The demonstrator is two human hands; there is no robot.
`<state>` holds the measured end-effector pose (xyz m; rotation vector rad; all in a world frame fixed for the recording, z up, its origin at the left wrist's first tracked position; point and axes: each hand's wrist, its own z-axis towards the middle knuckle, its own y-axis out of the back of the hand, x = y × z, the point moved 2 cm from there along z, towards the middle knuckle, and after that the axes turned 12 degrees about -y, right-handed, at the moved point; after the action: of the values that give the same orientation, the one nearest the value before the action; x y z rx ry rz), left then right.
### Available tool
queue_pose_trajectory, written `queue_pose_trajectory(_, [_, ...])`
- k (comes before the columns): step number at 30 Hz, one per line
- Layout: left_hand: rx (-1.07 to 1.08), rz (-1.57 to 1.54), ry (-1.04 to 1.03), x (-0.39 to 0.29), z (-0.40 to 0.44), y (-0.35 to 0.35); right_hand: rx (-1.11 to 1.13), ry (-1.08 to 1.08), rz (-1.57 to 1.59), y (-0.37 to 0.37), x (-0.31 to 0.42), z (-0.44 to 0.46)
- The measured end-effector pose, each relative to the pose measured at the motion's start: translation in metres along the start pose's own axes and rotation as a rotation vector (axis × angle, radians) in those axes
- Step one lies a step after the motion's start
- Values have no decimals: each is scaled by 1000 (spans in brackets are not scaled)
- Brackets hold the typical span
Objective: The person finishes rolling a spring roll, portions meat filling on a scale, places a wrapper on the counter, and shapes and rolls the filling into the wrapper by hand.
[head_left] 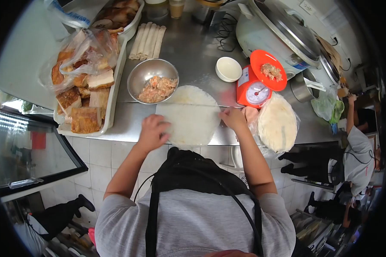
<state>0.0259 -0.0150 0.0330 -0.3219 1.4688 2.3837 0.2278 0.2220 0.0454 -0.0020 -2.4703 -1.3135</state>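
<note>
A thin, round, whitish wrapper (191, 118) lies flat at the front edge of the steel counter. My left hand (153, 133) is at its left edge, fingers loosely bent and apart, holding nothing. At the opposite edge my right hand (233, 119) is closed in a pinch, its fingertips at the wrapper's rim. Behind the left part of the wrapper stands a steel bowl (135, 81) with pinkish minced filling (158, 89). A red dial scale (248, 88) carries an orange-red plate (261, 60) with a small heap of filling (271, 72). A stack of round wrappers (278, 122) lies right of my right hand.
Finished-looking pale rolls (148, 40) lie at the back left. A white tray (119, 85) holds roasted meat pieces (85, 119). A small white bowl (228, 69) stands left of the scale, before a large lidded cooker (270, 38). Other people (359, 156) stand farther off at right.
</note>
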Motion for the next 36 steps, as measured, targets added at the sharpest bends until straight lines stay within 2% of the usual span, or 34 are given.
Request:
queue_pose_trajectory(2, [142,-107,-115,-17,-4,-9,-134,-12,-35,-7,2,18])
queue_pose_trajectory(5, [174,-86,-136,-30,-5,-14,52,-10,-94,-10,18,15])
queue_pose_trajectory(8, [79,-63,-178,-28,-8,-20,11,90,-83,-16,20,18])
queue_pose_trajectory(11, [-47,-11,-159,-22,9,-14,250,-26,436,3,25,16])
queue_pose_trajectory(13, [-142,38,-154,-15,38,-3,178,37,559,24,38,24])
queue_pose_trajectory(17, [-318,111,-161,-5,111,36,-61,338,945,68,62,56])
queue_pose_trajectory(19, [-417,88,-197,-11,130,55,-11,275,1016,103,71,27])
queue_pose_trajectory(20, [-387,115,-223,-14,131,58,15,242,1051,113,73,17])
queue_pose_trajectory(23, [-283,139,-302,-25,107,54,-112,481,915,85,44,31])
queue_pose_trajectory(24, [-239,108,-328,-27,90,42,-26,442,860,65,32,40])
queue_pose_trajectory(26, [-133,45,-338,-26,56,14,-14,248,636,17,10,50])
queue_pose_trajectory(28, [-10,-14,-305,-21,27,-12,51,289,495,-39,-22,80])
queue_pose_trajectory(31, [9,-39,-223,-17,9,-23,-31,215,530,-38,-17,39])
queue_pose_trajectory(36, [-40,-33,-181,-11,5,-19,-110,226,401,-42,-24,5])
